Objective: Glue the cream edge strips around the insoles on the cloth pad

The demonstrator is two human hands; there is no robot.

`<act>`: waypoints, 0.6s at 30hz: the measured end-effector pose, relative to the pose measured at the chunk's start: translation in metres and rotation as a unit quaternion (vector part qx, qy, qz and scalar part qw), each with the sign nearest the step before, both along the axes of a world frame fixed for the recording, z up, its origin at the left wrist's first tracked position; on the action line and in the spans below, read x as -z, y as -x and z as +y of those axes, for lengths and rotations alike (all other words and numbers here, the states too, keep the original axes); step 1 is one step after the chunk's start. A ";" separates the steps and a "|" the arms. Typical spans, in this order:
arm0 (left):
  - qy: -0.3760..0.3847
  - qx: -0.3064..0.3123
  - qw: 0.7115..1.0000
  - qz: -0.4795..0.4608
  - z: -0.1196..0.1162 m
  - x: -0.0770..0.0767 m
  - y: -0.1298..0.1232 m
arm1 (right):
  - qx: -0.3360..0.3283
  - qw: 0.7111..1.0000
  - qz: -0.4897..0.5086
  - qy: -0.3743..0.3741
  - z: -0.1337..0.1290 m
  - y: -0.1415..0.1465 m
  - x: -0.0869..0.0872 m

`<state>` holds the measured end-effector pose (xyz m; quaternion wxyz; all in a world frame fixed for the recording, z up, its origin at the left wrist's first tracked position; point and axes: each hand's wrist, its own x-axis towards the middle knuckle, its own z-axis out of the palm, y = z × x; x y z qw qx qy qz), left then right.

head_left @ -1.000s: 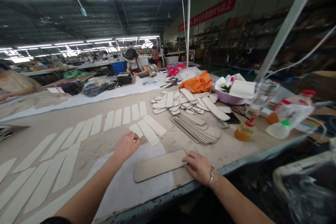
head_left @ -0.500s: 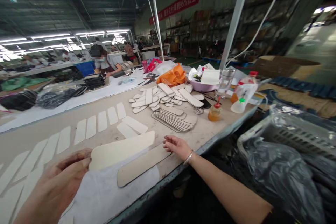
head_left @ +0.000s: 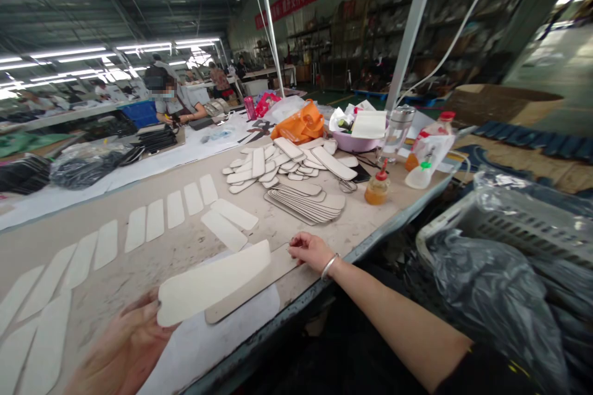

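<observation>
My left hand [head_left: 134,336] grips the near end of a long cream-coloured panel [head_left: 213,281] with rounded corners. That panel hangs over a tan panel [head_left: 231,308] of similar shape, hiding part of it; whether the two touch I cannot tell. Under the tan one lies a white sheet [head_left: 185,352]. At the far end of the tan panel is my right hand [head_left: 312,251], its fingers bent together at the edge; what is between them is too small to make out. A fanned stack of tan-edged panels [head_left: 306,202] lies beyond my right hand.
Pale strips [head_left: 136,228] lie in a row on the left of the table. A heap of panels [head_left: 287,163], an orange bag [head_left: 301,123], a purple basin [head_left: 354,142] and a glue bottle [head_left: 377,185] stand farther back. A plastic crate [head_left: 532,222] is at right; a co-worker [head_left: 169,95] sits beyond.
My left hand has brought the cream panel nearer and over the tan panel, covering more of it. The fingers of my right hand have closed in at the tan panel's far end.
</observation>
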<state>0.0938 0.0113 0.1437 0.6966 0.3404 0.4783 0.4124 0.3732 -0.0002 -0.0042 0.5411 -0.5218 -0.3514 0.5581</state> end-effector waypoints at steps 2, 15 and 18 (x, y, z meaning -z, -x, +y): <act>-0.009 0.008 1.000 -0.003 -0.003 -0.005 -0.001 | -0.015 1.000 0.009 0.010 0.000 0.004 0.002; 0.009 -0.030 1.000 0.006 -0.004 0.004 0.005 | -0.019 0.996 0.076 0.036 0.003 0.006 -0.005; 0.002 -0.032 0.999 0.013 -0.006 0.005 0.001 | -0.034 0.996 0.078 0.034 0.000 0.003 -0.008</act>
